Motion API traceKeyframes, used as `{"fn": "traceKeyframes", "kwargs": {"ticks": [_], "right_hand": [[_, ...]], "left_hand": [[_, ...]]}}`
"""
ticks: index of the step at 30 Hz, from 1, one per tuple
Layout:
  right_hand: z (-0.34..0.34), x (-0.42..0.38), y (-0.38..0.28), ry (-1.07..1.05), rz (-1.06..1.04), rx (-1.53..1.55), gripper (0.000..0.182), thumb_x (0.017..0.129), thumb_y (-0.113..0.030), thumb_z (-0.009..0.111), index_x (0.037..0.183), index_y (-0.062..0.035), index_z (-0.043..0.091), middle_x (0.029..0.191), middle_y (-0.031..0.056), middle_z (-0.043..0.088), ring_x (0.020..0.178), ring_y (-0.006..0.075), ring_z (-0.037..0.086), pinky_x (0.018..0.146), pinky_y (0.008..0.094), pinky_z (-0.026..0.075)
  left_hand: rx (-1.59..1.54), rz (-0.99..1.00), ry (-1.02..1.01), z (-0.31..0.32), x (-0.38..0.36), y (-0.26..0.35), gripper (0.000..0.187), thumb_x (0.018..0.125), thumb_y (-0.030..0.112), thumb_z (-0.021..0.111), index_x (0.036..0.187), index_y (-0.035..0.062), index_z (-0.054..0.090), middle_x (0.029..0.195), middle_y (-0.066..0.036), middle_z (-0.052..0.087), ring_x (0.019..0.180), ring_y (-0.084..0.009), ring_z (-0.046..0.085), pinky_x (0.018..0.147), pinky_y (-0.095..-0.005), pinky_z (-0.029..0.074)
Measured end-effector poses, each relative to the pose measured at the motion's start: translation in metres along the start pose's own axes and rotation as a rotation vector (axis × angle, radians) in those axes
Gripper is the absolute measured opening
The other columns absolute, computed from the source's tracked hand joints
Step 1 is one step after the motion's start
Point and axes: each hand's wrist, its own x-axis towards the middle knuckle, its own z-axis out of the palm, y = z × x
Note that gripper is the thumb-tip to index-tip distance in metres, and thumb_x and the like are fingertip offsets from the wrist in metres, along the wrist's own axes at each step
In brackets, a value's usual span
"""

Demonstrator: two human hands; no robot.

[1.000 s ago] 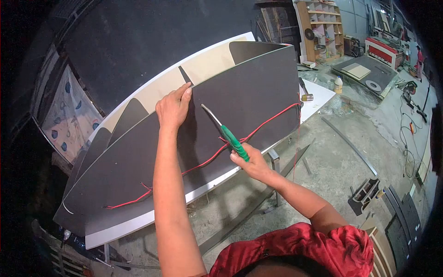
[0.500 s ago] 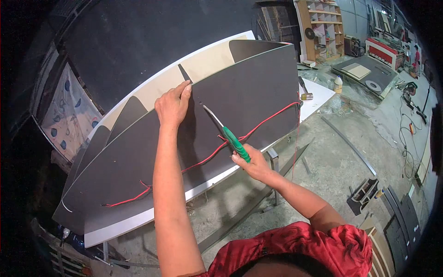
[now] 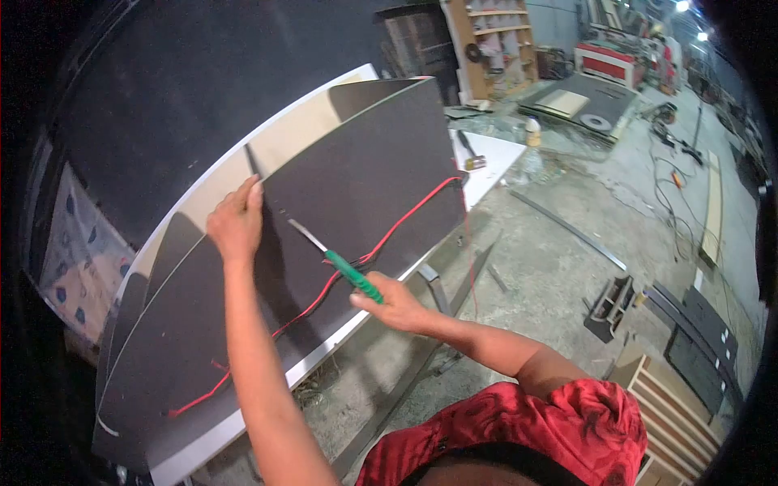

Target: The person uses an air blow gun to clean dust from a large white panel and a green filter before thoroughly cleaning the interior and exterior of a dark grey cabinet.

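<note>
A dark curved panel (image 3: pixel 356 154) stands upright on a white board (image 3: pixel 491 162). Over the panel's top edge rests my left hand (image 3: pixel 237 220), its fingers pressed together on the edge. My right hand (image 3: pixel 391 301) is wrapped round the green handle of a screwdriver (image 3: pixel 348 271). The metal shaft points up and left, its tip near a small hole (image 3: pixel 282 211) in the panel face. Whether the tip touches the panel I cannot tell. A red cable (image 3: pixel 405 217) runs across the panel behind the screwdriver.
A hammer (image 3: pixel 472 154) lies on the white board's right end, with a white bottle (image 3: pixel 532 133) beyond it. On the floor are a metal strip (image 3: pixel 567 229), a black bracket (image 3: pixel 609 308) and dark panels (image 3: pixel 697 348). Shelves (image 3: pixel 494 40) stand at the back.
The whole view has shifted, so the panel and both hands appear further left and slightly lower. The screwdriver tip is slightly farther from the hole. Both hands keep their holds.
</note>
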Motion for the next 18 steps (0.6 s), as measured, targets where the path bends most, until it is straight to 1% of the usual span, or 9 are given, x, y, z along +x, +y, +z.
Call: {"fn": "traceKeyframes", "kwargs": {"ticks": [3,8,9,11,12,13,15,16,18], "right_hand": [[-0.002,0.001,0.001,-0.007,0.018,-0.024,0.044,0.090,-0.046,0.056,0.085,-0.0030,0.047,0.078,0.0156,0.050,0.073,0.0323,0.052,0.068,0.0430,0.041],[-0.005,-0.001,-0.005,-0.055,0.055,-0.014,0.045,0.090,-0.045,0.057,0.085,-0.0021,0.045,0.081,0.0184,0.049,0.077,0.0351,0.052,0.070,0.0447,0.040],[-0.004,-0.004,-0.003,-0.033,0.071,-0.029,0.045,0.090,-0.045,0.057,0.085,-0.0021,0.045,0.081,0.0184,0.049,0.077,0.0351,0.052,0.070,0.0447,0.040],[-0.002,-0.013,0.004,-0.003,-0.029,-0.028,0.044,0.091,-0.044,0.057,0.083,-0.0034,0.044,0.075,0.0147,0.045,0.069,0.0282,0.048,0.065,0.0402,0.040],[-0.006,-0.017,0.003,-0.031,-0.039,-0.076,0.044,0.091,-0.045,0.056,0.085,-0.0028,0.045,0.076,0.0168,0.046,0.071,0.0329,0.050,0.065,0.0421,0.040],[-0.007,-0.021,0.008,-0.015,-0.031,-0.089,0.044,0.091,-0.045,0.056,0.085,-0.0028,0.045,0.076,0.0168,0.046,0.071,0.0329,0.050,0.065,0.0421,0.040],[-0.004,-0.028,0.015,-0.005,-0.033,-0.093,0.044,0.090,-0.045,0.056,0.086,-0.0021,0.045,0.078,0.0181,0.048,0.073,0.0377,0.052,0.065,0.0436,0.041],[-0.004,-0.030,0.016,-0.012,0.019,-0.091,0.043,0.091,-0.043,0.056,0.086,-0.0017,0.045,0.079,0.0188,0.048,0.075,0.0389,0.053,0.066,0.0445,0.041],[-0.005,-0.032,0.019,-0.012,0.046,-0.091,0.043,0.090,-0.043,0.057,0.087,-0.0017,0.045,0.079,0.0189,0.048,0.076,0.0391,0.053,0.066,0.0447,0.041]], "left_hand": [[0.019,0.019,0.055,0.006,-0.001,-0.001,0.027,0.092,0.039,0.053,0.108,0.0256,0.069,0.093,-0.006,0.069,0.086,-0.0261,0.065,0.074,-0.0390,0.048],[0.013,0.122,0.147,0.013,-0.003,-0.006,0.025,0.091,0.036,0.055,0.107,0.0215,0.070,0.080,-0.005,0.064,0.076,-0.0261,0.063,0.068,-0.0390,0.046],[-0.011,0.123,0.149,0.014,-0.002,-0.007,0.025,0.091,0.035,0.056,0.107,0.0208,0.070,0.080,-0.005,0.065,0.077,-0.0253,0.063,0.067,-0.0385,0.046],[0.024,0.127,0.140,0.015,-0.002,-0.008,0.026,0.093,0.035,0.054,0.108,0.0210,0.069,0.081,-0.004,0.065,0.077,-0.0250,0.063,0.068,-0.0382,0.046],[0.001,0.136,0.137,0.017,-0.002,-0.008,0.026,0.093,0.035,0.054,0.108,0.0210,0.069,0.081,-0.004,0.065,0.077,-0.0250,0.063,0.068,-0.0382,0.046],[0.041,0.139,0.147,0.018,-0.002,-0.009,0.026,0.093,0.035,0.053,0.109,0.0211,0.069,0.081,-0.004,0.065,0.078,-0.0245,0.063,0.069,-0.0377,0.046],[0.071,0.154,0.143,0.020,-0.003,-0.012,0.027,0.094,0.035,0.052,0.110,0.0211,0.069,0.082,-0.003,0.065,0.078,-0.0241,0.063,0.069,-0.0372,0.045],[0.070,0.147,0.140,0.021,-0.004,-0.013,0.028,0.095,0.036,0.051,0.111,0.0212,0.068,0.082,-0.003,0.065,0.078,-0.0234,0.063,0.069,-0.0368,0.045],[0.111,0.133,0.121,0.021,-0.003,-0.013,0.030,0.095,0.037,0.050,0.112,0.0208,0.068,0.083,-0.003,0.065,0.079,-0.0211,0.063,0.069,-0.0360,0.044]]}}
